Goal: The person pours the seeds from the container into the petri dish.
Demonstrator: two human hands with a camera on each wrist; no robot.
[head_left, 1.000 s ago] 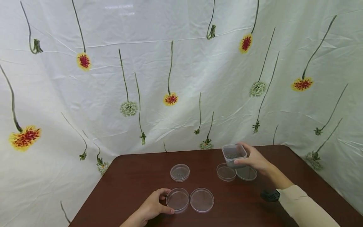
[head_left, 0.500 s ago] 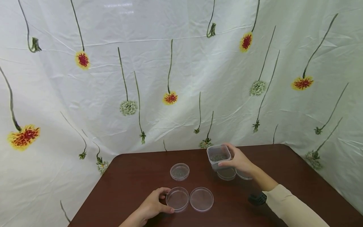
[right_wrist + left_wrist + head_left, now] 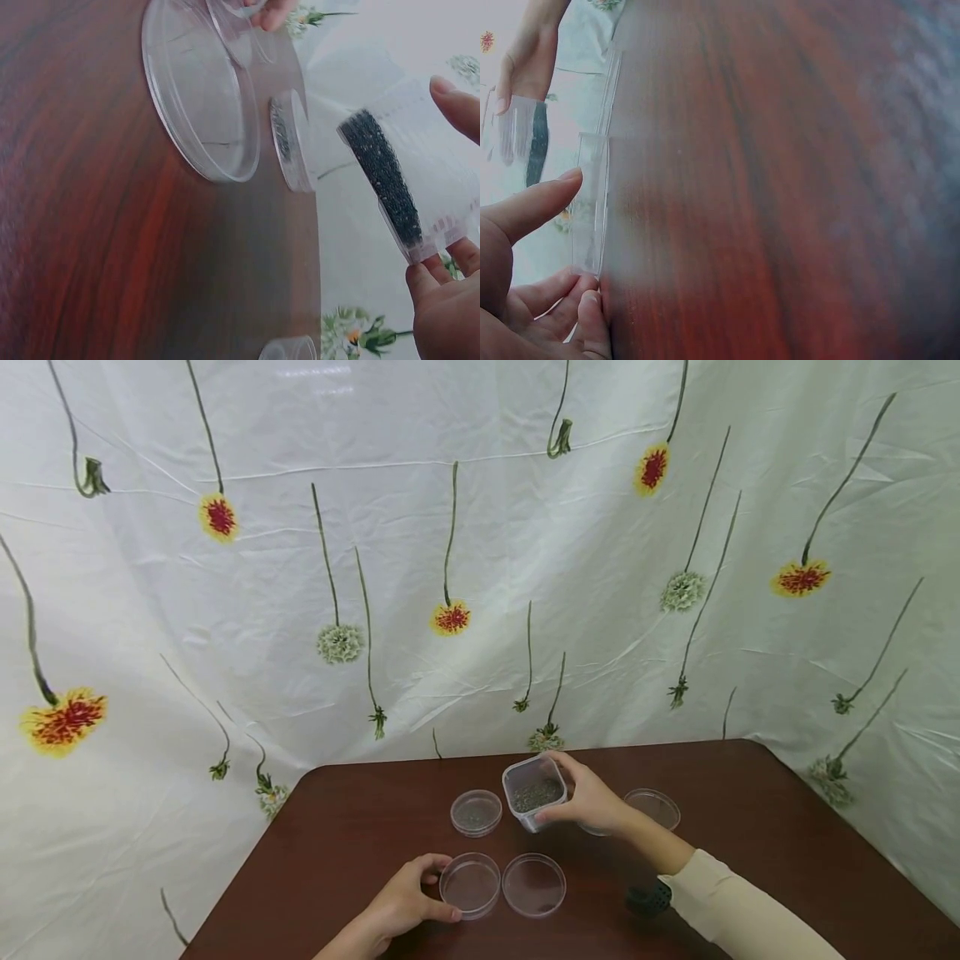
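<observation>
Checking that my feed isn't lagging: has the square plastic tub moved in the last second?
Yes, left in the head view: the square plastic tub in the right hand has come closer to the back-left petri dish, which stays put.

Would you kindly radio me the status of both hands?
Left hand gripping clear round plastic dish. Right hand holding clear square plastic tub of dark grains aloft. No obstruction seen between them.

A white cloth (image 3: 525, 552) hangs behind a wood-grained, reddish-brown table (image 3: 360, 827) with rounded far corners. Printed on the cloth are red-and-yellow flowers (image 3: 451, 617) and whitish-green blossoms (image 3: 340, 644), hanging head down from long stems. A thin crease (image 3: 345, 467) runs across its upper part, below two pale streaks (image 3: 313, 372).
</observation>
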